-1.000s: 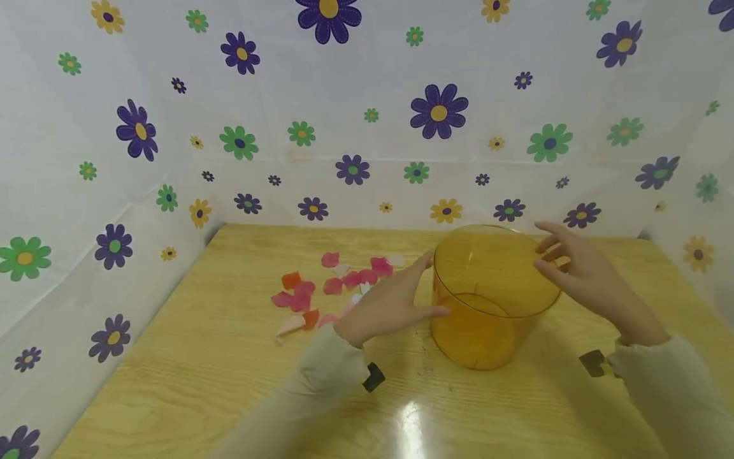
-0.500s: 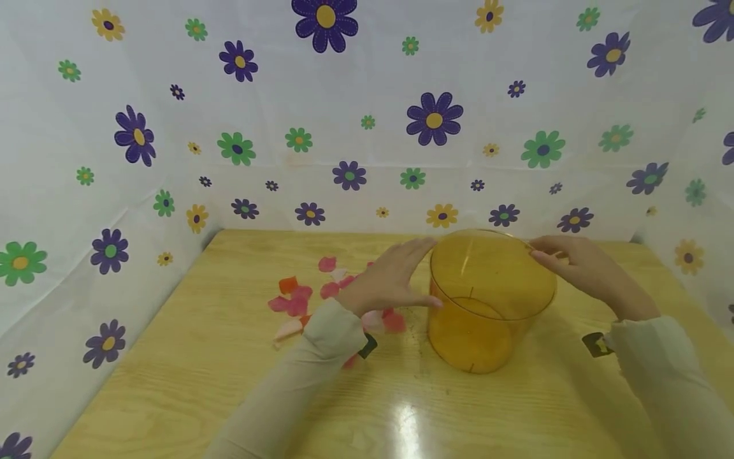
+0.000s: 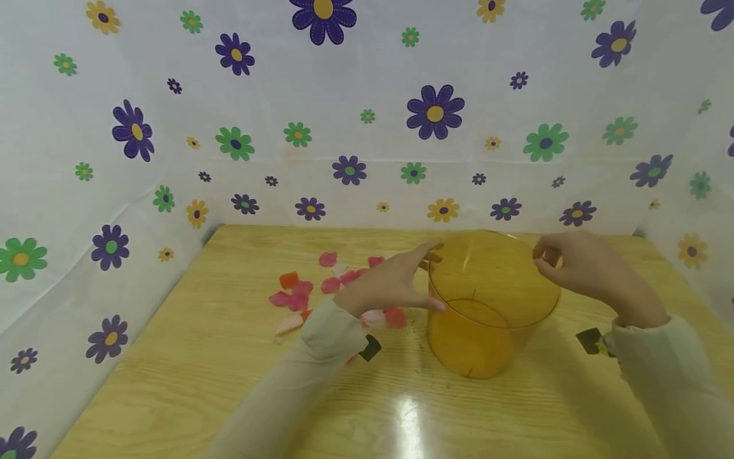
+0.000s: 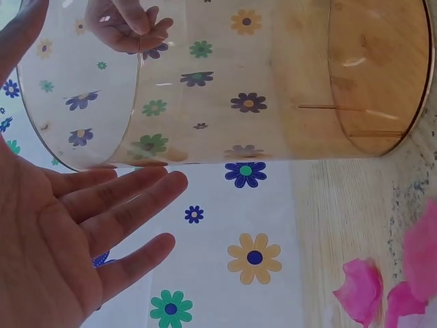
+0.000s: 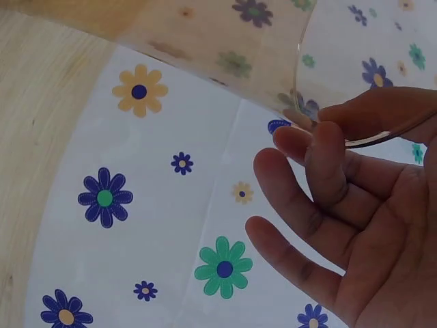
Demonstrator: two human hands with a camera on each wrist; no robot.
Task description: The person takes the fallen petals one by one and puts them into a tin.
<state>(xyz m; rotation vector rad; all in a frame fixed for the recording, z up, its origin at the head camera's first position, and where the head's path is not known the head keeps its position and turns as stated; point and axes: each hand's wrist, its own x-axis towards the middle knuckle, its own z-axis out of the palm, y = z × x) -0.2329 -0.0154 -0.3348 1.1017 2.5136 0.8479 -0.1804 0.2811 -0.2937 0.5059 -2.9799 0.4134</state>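
A transparent amber plastic bucket (image 3: 482, 344) stands right of centre in the head view, its round rim facing up. At the bucket's left side is my left hand (image 3: 392, 280), fingers spread and straight, thumb across the near wall. In the left wrist view the fingers of this hand (image 4: 102, 232) lie along the wall just below the rim. My right hand (image 3: 590, 268) pinches the rim at the right, thumb inside and curled forefinger outside, as the right wrist view shows. The other fingers of that hand (image 5: 369, 219) are loosely bent below the rim.
Pink, white and orange flower petals (image 3: 299, 296) lie scattered left of the bucket, partly hidden by the left hand and sleeve. The wooden table (image 3: 189, 370) ends at a white cloth (image 3: 367, 76) printed with flowers, which hangs behind and at both sides.
My right hand has come in from beside the bucket and taken hold of its rim, with fingers curled tighter. The bucket has shifted slightly nearer. The left hand stays at its left side.
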